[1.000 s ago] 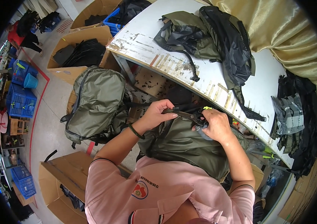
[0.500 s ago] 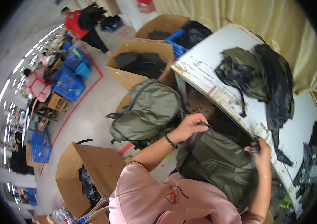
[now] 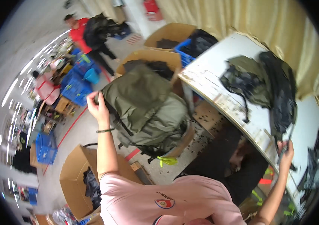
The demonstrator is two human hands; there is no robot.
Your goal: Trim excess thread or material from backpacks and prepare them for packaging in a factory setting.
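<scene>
Upper bag (image 3: 140,97) is dark olive with black trim (image 3: 121,123), lower bag (image 3: 175,108) paler grey-green, nearby strip (image 3: 167,161) neon yellow-green. Shirt (image 3: 204,191) is pink with a red-and-blue emblem (image 3: 165,203), trousers (image 3: 212,157) black; tabletop (image 3: 212,63) is white with dark scuffs (image 3: 238,115), curtain (image 3: 227,15) pale gold. Cartons (image 3: 75,161) are brown, crate (image 3: 47,148) blue, floor (image 3: 80,131) grey with red lines (image 3: 71,127).

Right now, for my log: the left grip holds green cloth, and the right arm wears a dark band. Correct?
No: the left arm wears the dark band, as the head view shows. The left grip does hold green cloth.
</scene>
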